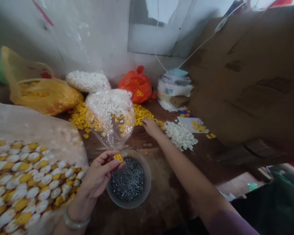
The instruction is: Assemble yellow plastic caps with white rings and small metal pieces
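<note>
My left hand [100, 174] pinches a small yellow piece [118, 157] between thumb and fingers, just above the rim of a clear bowl [145, 192] filled with tiny dark round parts [128, 181]. My right hand [150, 125] reaches far forward, fingers down on the edge of a heap of loose yellow pieces [142, 114]. Whether it holds one I cannot tell. To its right lies a pile of small white pieces [180, 135]. A clear bag [110, 116] partly filled with white pieces stands behind the bowl.
A large bag of assembled white-and-yellow parts [22, 179] fills the left foreground. Behind stand a yellow bag [46, 94], a bag of white pieces [87, 81], an orange bag [136, 85] and a tape roll with papers [173, 89]. Brown cardboard [247, 71] walls the right.
</note>
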Demonstrator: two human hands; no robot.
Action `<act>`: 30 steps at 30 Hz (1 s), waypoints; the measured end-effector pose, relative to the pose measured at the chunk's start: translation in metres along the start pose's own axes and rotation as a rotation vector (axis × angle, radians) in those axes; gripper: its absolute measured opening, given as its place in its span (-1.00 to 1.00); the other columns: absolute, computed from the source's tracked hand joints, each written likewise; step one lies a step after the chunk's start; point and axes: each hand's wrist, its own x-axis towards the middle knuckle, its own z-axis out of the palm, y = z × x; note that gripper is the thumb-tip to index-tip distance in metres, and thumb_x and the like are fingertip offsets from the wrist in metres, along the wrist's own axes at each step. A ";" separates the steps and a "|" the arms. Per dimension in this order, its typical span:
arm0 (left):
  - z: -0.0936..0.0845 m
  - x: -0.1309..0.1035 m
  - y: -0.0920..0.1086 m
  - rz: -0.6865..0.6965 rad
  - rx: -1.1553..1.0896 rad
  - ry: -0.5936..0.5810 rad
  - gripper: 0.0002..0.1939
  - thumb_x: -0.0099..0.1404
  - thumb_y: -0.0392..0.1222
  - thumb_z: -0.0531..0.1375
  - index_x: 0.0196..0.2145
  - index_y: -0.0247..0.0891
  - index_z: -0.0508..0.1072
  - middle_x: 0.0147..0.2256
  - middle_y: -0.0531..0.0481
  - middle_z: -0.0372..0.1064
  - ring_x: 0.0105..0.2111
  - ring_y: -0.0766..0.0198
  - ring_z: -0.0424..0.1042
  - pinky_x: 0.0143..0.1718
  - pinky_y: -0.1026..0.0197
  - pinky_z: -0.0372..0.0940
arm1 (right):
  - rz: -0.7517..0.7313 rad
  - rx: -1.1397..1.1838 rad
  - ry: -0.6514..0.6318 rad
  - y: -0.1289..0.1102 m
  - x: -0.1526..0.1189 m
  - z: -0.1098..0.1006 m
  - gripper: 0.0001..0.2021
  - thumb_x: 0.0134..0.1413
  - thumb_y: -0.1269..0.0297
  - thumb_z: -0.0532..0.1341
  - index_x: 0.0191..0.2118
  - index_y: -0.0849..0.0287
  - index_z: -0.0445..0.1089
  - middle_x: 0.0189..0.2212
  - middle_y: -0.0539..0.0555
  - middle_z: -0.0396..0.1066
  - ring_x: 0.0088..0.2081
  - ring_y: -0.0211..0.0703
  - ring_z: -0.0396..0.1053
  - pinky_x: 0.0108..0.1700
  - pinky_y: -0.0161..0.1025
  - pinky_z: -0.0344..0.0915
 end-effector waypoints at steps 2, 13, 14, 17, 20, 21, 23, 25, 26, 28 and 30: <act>-0.001 0.001 -0.001 -0.016 -0.027 -0.001 -0.56 -0.31 -0.27 0.54 -0.38 -0.33 0.60 -0.42 -0.07 0.59 -0.45 0.29 0.56 -0.34 0.38 0.46 | -0.002 -0.021 -0.033 -0.001 0.005 0.008 -0.75 0.16 0.53 0.19 -0.07 0.21 0.48 -0.06 0.17 0.42 -0.07 -0.08 0.38 0.01 -0.23 0.25; -0.003 -0.001 -0.002 -0.036 -0.093 -0.048 -0.62 -0.18 -0.33 0.50 -0.32 -0.29 0.61 -0.37 -0.07 0.60 -0.39 0.23 0.59 -0.33 0.36 0.48 | 0.010 0.017 -0.087 0.014 -0.022 0.008 -0.71 0.15 0.55 0.20 -0.01 0.26 0.44 -0.02 0.20 0.38 -0.06 -0.13 0.36 0.02 -0.24 0.22; -0.003 0.000 -0.002 -0.035 -0.099 -0.053 -0.63 -0.17 -0.33 0.50 -0.31 -0.29 0.61 -0.37 -0.08 0.60 -0.39 0.23 0.59 -0.33 0.36 0.48 | 0.019 0.036 -0.088 0.015 -0.022 0.009 -0.71 0.14 0.55 0.21 -0.01 0.27 0.44 -0.03 0.21 0.38 -0.05 -0.12 0.35 0.04 -0.23 0.22; -0.004 0.002 -0.003 -0.023 -0.113 -0.053 -0.65 -0.18 -0.33 0.50 -0.35 -0.31 0.61 -0.41 -0.07 0.60 -0.43 0.25 0.58 -0.34 0.37 0.48 | 0.051 0.110 -0.087 0.022 -0.023 0.007 -0.75 0.11 0.55 0.24 -0.07 0.27 0.48 -0.06 0.20 0.40 -0.04 -0.12 0.35 0.08 -0.22 0.20; -0.003 0.003 -0.002 -0.013 -0.116 -0.039 -0.65 -0.21 -0.33 0.51 -0.38 -0.32 0.61 -0.43 -0.09 0.59 -0.45 0.27 0.56 -0.37 0.38 0.47 | 0.111 0.206 -0.054 0.026 -0.025 0.003 -0.81 0.10 0.56 0.23 -0.17 0.28 0.50 -0.11 0.20 0.42 -0.06 -0.10 0.36 0.09 -0.19 0.20; -0.003 0.003 -0.003 -0.011 -0.117 -0.037 -0.65 -0.21 -0.34 0.51 -0.38 -0.32 0.61 -0.43 -0.08 0.59 -0.45 0.27 0.56 -0.37 0.38 0.47 | 0.135 0.244 -0.035 0.026 -0.026 0.001 -0.84 0.09 0.55 0.24 -0.20 0.28 0.50 -0.12 0.21 0.43 -0.06 -0.09 0.36 0.10 -0.17 0.19; -0.002 0.002 -0.003 -0.006 -0.123 -0.036 -0.67 -0.20 -0.35 0.50 -0.39 -0.32 0.61 -0.43 -0.08 0.59 -0.44 0.27 0.57 -0.36 0.37 0.47 | 0.173 0.338 -0.001 0.021 -0.032 -0.003 -0.88 0.09 0.49 0.26 -0.22 0.27 0.49 -0.15 0.21 0.44 -0.08 -0.08 0.37 0.09 -0.13 0.21; -0.001 0.001 -0.005 -0.001 -0.140 -0.033 -0.68 -0.19 -0.35 0.50 -0.39 -0.32 0.61 -0.43 -0.07 0.59 -0.42 0.26 0.57 -0.34 0.37 0.47 | 0.188 0.466 0.010 0.009 -0.041 -0.007 -0.85 0.12 0.35 0.26 -0.18 0.25 0.46 -0.20 0.17 0.46 -0.14 -0.10 0.40 0.01 -0.13 0.29; -0.001 0.001 -0.006 -0.001 -0.150 -0.027 -0.68 -0.19 -0.34 0.50 -0.39 -0.32 0.60 -0.42 -0.07 0.59 -0.41 0.25 0.58 -0.33 0.37 0.48 | 0.186 0.538 0.001 0.000 -0.048 -0.010 -0.80 0.16 0.26 0.24 -0.14 0.24 0.44 -0.22 0.16 0.46 -0.19 -0.12 0.41 -0.05 -0.14 0.33; 0.000 0.001 -0.008 -0.001 -0.168 -0.010 -0.66 -0.20 -0.33 0.51 -0.39 -0.31 0.60 -0.41 -0.06 0.59 -0.39 0.24 0.58 -0.33 0.36 0.48 | 0.165 0.681 -0.038 -0.025 -0.064 -0.016 -0.67 0.22 0.08 0.16 -0.07 0.22 0.41 -0.24 0.12 0.47 -0.27 -0.17 0.44 -0.18 -0.20 0.40; 0.001 0.000 -0.011 0.003 -0.180 0.003 -0.66 -0.20 -0.33 0.51 -0.38 -0.30 0.60 -0.40 -0.03 0.59 -0.38 0.24 0.58 -0.33 0.36 0.48 | 0.145 0.895 -0.114 -0.056 -0.082 -0.024 -0.59 0.20 -0.07 0.14 -0.08 0.18 0.41 -0.26 0.08 0.46 -0.34 -0.22 0.43 -0.26 -0.25 0.42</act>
